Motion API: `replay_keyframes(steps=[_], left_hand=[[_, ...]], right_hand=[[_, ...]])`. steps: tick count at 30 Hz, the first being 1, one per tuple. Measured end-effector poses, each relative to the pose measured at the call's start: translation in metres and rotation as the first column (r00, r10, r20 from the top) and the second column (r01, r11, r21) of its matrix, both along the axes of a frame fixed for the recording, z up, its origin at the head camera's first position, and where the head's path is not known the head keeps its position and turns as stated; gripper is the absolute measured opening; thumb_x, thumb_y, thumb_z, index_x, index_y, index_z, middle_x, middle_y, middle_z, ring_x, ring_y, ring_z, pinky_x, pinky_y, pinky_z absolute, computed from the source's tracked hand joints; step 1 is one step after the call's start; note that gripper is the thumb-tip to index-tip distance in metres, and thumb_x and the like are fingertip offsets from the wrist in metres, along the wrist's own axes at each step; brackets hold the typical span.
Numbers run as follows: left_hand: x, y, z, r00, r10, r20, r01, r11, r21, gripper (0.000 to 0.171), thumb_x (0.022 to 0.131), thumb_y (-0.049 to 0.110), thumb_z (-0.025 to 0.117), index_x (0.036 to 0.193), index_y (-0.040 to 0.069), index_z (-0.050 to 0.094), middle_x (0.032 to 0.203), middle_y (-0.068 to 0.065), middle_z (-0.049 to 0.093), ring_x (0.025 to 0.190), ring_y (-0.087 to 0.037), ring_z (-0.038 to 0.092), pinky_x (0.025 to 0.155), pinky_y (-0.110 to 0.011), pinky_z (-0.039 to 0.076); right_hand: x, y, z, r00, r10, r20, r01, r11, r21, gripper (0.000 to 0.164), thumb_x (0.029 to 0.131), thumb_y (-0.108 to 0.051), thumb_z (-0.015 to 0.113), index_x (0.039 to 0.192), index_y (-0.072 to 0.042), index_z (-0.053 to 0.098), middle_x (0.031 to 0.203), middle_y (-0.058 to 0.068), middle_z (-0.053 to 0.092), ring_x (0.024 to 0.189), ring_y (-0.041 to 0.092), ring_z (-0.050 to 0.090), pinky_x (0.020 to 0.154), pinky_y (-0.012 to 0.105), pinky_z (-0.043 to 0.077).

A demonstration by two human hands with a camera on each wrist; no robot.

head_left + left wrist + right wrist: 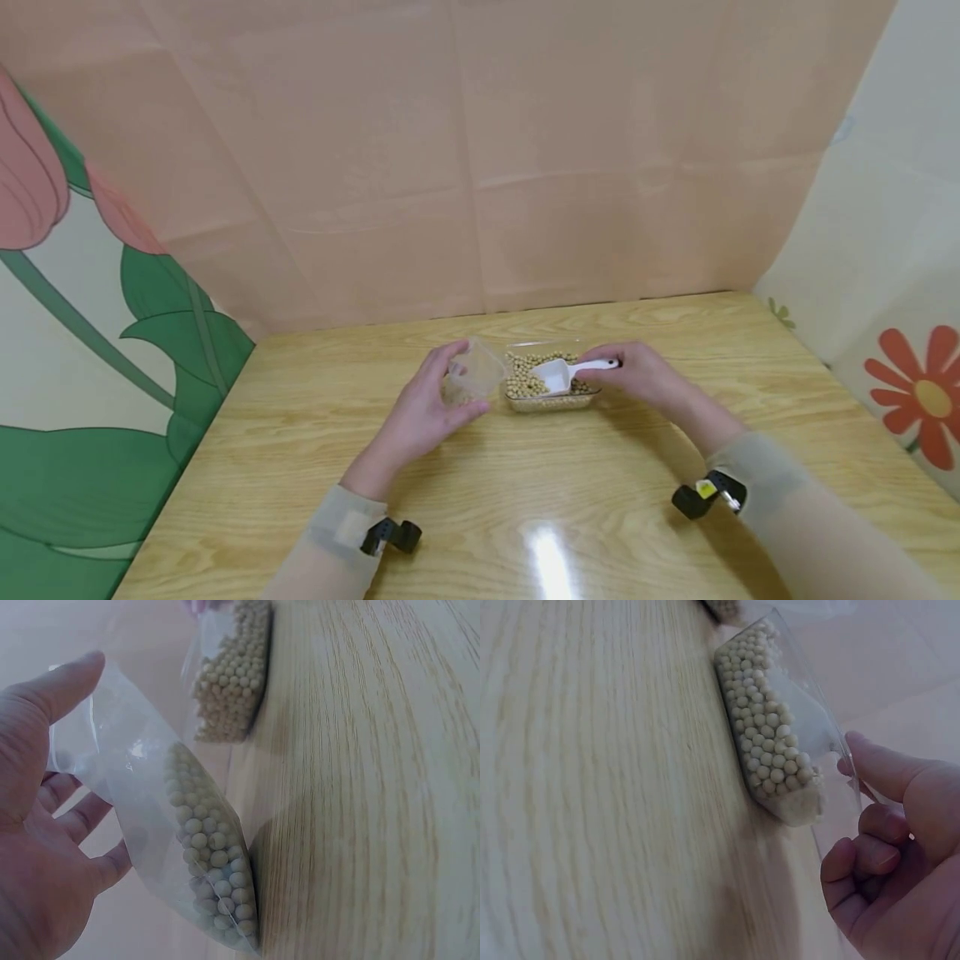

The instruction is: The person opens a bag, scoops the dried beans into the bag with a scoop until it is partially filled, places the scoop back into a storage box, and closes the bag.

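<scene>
My left hand (420, 412) holds the upper part of a clear plastic bag (131, 750), thumb on one side and fingers on the other. Pale round beans (217, 859) fill the bag's lower end, which stands on the table. Just right of it sits a clear rectangular container (553, 404) of the same beans (761, 742). A white scoop (553, 377) lies with its bowl among those beans. My right hand (637, 372) pinches the scoop's handle over the container's right side. In the right wrist view the container wall partly blurs the scoop.
The wood-grain table (480, 500) carries the bag and container near its far side. A pinkish sheet (465, 167) hangs behind the far edge. Flower-printed panels (930, 396) stand along the left and right sides.
</scene>
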State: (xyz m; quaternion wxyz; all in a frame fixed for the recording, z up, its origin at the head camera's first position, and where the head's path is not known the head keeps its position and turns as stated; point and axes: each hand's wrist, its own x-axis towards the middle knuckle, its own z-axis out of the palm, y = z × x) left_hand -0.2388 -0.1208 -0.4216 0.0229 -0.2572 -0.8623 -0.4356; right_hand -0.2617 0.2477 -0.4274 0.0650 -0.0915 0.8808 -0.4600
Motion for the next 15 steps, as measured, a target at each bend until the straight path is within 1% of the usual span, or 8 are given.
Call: replay_keyframes(steps=[5, 6, 8, 10, 13, 15], left_hand=[[0.000, 0.001, 0.001, 1.000, 0.016, 0.001, -0.016, 1.000, -0.003, 0.092, 0.095, 0.029, 0.092, 0.170, 0.020, 0.038, 0.161, -0.001, 0.049, 0.135, -0.026, 0.059, 0.110, -0.053, 0.054], [0.001, 0.001, 0.001, 1.000, 0.018, 0.004, -0.018, 1.000, -0.002, 0.093, 0.095, 0.029, 0.092, 0.170, 0.020, 0.038, 0.161, -0.001, 0.049, 0.136, -0.026, 0.059, 0.110, -0.053, 0.054], [0.001, 0.001, 0.001, 1.000, 0.023, 0.008, -0.023, 1.000, -0.002, 0.093, 0.094, 0.028, 0.092, 0.170, 0.021, 0.038, 0.162, -0.001, 0.049, 0.136, -0.027, 0.059, 0.111, -0.054, 0.053], [0.001, 0.002, 0.001, 1.000, 0.026, 0.012, -0.026, 1.000, -0.001, 0.093, 0.094, 0.028, 0.092, 0.170, 0.021, 0.039, 0.162, -0.001, 0.049, 0.136, -0.027, 0.059, 0.112, -0.054, 0.053], [0.001, 0.002, 0.000, 1.000, 0.026, 0.014, -0.026, 1.000, 0.001, 0.093, 0.094, 0.027, 0.093, 0.170, 0.020, 0.039, 0.163, -0.001, 0.048, 0.137, -0.027, 0.059, 0.112, -0.054, 0.053], [0.001, 0.002, 0.000, 1.000, 0.025, 0.014, -0.025, 1.000, 0.005, 0.093, 0.094, 0.026, 0.093, 0.170, 0.020, 0.039, 0.163, -0.001, 0.048, 0.137, -0.027, 0.059, 0.112, -0.054, 0.053]], right_hand=[[0.000, -0.004, -0.005, 0.998, -0.029, 0.048, 0.031, 0.998, -0.055, 0.045, 0.098, -0.039, 0.087, 0.132, -0.009, 0.080, 0.122, 0.009, 0.078, 0.102, 0.020, 0.065, 0.084, 0.031, 0.055], [0.000, -0.005, -0.005, 0.998, -0.035, 0.058, 0.039, 0.997, -0.060, 0.046, 0.098, -0.039, 0.087, 0.132, -0.008, 0.080, 0.121, 0.010, 0.077, 0.100, 0.020, 0.064, 0.083, 0.032, 0.055], [0.000, -0.006, -0.007, 0.997, -0.049, 0.065, 0.053, 0.997, -0.060, 0.048, 0.099, -0.040, 0.086, 0.134, -0.008, 0.079, 0.125, 0.010, 0.075, 0.102, 0.021, 0.062, 0.084, 0.033, 0.054], [0.001, -0.007, -0.007, 0.995, -0.062, 0.074, 0.066, 0.996, -0.057, 0.050, 0.099, -0.041, 0.086, 0.135, -0.009, 0.078, 0.126, 0.011, 0.074, 0.101, 0.021, 0.061, 0.085, 0.035, 0.054], [0.000, -0.010, -0.008, 0.994, -0.075, 0.082, 0.080, 0.995, -0.062, 0.051, 0.098, -0.043, 0.086, 0.136, -0.009, 0.078, 0.121, 0.009, 0.073, 0.097, 0.022, 0.061, 0.083, 0.036, 0.054], [0.000, -0.012, -0.008, 0.994, -0.077, 0.084, 0.083, 0.994, -0.073, 0.051, 0.098, -0.043, 0.087, 0.135, -0.009, 0.079, 0.112, 0.008, 0.072, 0.092, 0.021, 0.060, 0.079, 0.036, 0.054]])
